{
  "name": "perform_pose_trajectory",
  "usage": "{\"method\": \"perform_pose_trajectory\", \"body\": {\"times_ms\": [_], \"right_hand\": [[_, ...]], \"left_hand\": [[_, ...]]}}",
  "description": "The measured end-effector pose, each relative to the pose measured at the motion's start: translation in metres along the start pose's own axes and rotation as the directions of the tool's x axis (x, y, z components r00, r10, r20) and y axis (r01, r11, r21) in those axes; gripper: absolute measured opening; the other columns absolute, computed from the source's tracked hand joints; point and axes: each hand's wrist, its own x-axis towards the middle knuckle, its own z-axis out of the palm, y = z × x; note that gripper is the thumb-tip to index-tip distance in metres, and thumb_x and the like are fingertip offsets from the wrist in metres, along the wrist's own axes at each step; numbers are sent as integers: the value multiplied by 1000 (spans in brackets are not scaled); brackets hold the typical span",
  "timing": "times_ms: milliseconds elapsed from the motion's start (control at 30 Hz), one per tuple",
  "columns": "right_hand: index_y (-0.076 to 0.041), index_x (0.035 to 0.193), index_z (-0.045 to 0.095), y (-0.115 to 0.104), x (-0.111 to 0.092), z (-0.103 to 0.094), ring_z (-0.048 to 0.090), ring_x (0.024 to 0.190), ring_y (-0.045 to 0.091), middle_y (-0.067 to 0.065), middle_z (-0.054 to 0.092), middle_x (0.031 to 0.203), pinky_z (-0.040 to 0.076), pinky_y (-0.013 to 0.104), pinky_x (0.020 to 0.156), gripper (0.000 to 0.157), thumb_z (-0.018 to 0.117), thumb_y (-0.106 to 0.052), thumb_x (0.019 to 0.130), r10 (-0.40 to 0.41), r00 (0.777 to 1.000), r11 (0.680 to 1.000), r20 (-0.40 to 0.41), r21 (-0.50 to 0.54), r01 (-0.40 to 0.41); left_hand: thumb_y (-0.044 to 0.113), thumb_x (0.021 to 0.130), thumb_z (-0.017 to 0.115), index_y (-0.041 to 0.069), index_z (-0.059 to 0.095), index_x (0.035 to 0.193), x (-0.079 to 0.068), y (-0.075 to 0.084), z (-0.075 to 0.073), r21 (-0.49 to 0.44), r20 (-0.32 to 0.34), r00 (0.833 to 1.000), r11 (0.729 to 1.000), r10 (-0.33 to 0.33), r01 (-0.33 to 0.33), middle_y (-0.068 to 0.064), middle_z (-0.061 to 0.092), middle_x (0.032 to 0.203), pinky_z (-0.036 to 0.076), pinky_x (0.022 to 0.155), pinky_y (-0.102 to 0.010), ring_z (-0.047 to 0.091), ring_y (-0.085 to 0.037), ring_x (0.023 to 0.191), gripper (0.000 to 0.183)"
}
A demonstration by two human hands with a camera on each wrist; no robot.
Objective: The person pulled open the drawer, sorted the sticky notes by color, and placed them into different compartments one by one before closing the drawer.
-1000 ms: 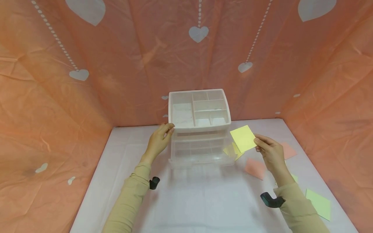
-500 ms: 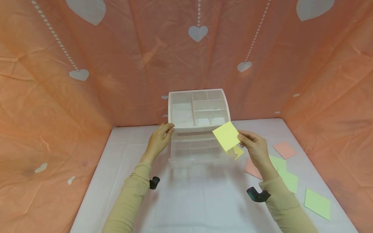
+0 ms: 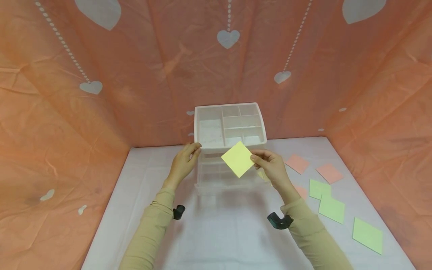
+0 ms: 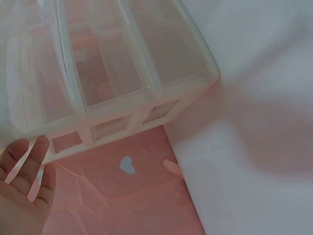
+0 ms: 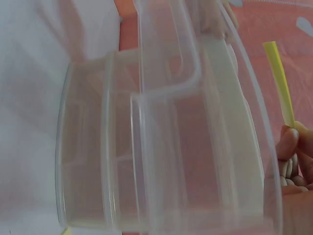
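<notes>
We find a yellow square note [image 3: 237, 159] in the person's right hand [image 3: 272, 167], thumb and fingers clamped on its right corner; the sheet is turned as a diamond, its flat side to the head camera, and shows nearly edge-on in the right wrist view. It is up in the air, just in front of the near rim of a white top tray [image 3: 210, 131] as the head view has it, over the pulled-out clear drawer [image 3: 217, 186]. The tray, one large compartment at left and smaller ones at right, tops a translucent drawer unit [image 4: 122, 63]. At the tray's near left corner we note the left hand [image 3: 181, 165], fingertips touching the rim; whether it clamps there or merely rests, we cannot tell. Just right of the drawer we pick out more yellow paper [image 3: 264, 176], partly hidden behind the right hand and drawer. Farther right lie pink notes [image 3: 329, 173], one partly covered by the right forearm, and, nearer, green notes [image 3: 332, 210], two overlapping and one apart at the near right. All rest on a white tabletop [image 3: 222, 240]. Both sleeves [image 3: 148, 228] are beige, a dark device [image 3: 281, 221] at each wrist. Around the table we record orange cloth [image 3: 189, 67] with pale hearts.
</notes>
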Motion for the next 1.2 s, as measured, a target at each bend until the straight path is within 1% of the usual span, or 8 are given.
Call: {"method": "perform_pose_trajectory", "body": {"times_ms": [200, 300, 400, 500, 767, 1000, 1067, 1200], "right_hand": [[6, 113, 62, 3, 8, 17, 57, 68, 8, -9, 64, 83, 51, 21, 66, 31, 63, -13, 88, 35, 998, 997, 59, -67, -31], [5, 112, 63, 3, 11, 24, 58, 68, 8, 0, 65, 86, 52, 21, 65, 28, 61, -11, 89, 41, 994, 994, 104, -105, -30], [6, 111, 63, 3, 15, 32, 57, 67, 7, 9, 66, 88, 52, 21, 64, 27, 60, -10, 90, 32, 988, 989, 154, -149, -9], [7, 110, 63, 4, 18, 40, 57, 66, 7, 15, 67, 90, 53, 22, 64, 26, 59, -9, 90, 39, 981, 982, 188, -187, -3], [5, 109, 64, 10, 25, 52, 56, 66, 7, 16, 67, 92, 55, 26, 67, 24, 57, -7, 90, 97, 963, 964, 251, -265, -28], [5, 108, 65, 14, 26, 54, 61, 70, 11, 20, 68, 100, 57, 36, 75, 23, 58, -6, 89, 137, 954, 949, 267, -311, -50], [4, 107, 65, 14, 26, 54, 63, 71, 11, 20, 68, 101, 57, 35, 76, 23, 59, -6, 88, 146, 953, 945, 266, -321, -56], [2, 105, 67, 14, 26, 54, 62, 72, 9, 18, 69, 100, 56, 27, 72, 22, 61, -8, 86, 156, 955, 935, 254, -349, -60]], "left_hand": [[29, 98, 46, 16, 58, 114, 0, 0, 0, 1, 3, 1000, 1000, -4, 4, -4, 59, 94, 46, 67, -37, 56, -21, 84, 25], [28, 98, 47, 15, 59, 114, 0, 0, -1, -1, 2, 1000, 1000, -2, 2, -4, 59, 94, 46, 68, -38, 57, -21, 85, 24], [28, 97, 47, 15, 59, 114, 0, 0, -1, 0, -1, 1000, 1000, 3, -3, -4, 59, 93, 47, 68, -38, 57, -21, 85, 24], [29, 98, 47, 16, 58, 114, 1, 0, -1, 1, -1, 1000, 1000, 6, -6, -4, 59, 93, 47, 68, -38, 57, -21, 85, 24], [30, 98, 46, 17, 58, 115, 0, 0, 0, 3, 12, 1000, 1000, -20, 20, -4, 59, 98, 49, 75, -44, 59, -23, 91, 25], [30, 98, 46, 17, 58, 114, 0, -1, 1, 0, 19, 999, 1000, -27, 27, -3, 58, 98, 47, 71, -40, 56, -21, 87, 25], [31, 98, 45, 17, 58, 115, 0, -1, 1, -3, 23, 999, 1000, -31, 31, -3, 58, 97, 47, 71, -40, 56, -22, 87, 25], [31, 98, 45, 18, 58, 115, 0, -1, 1, -10, 26, 999, 999, -37, 37, -3, 58, 96, 47, 74, -42, 57, -23, 89, 25]]}}
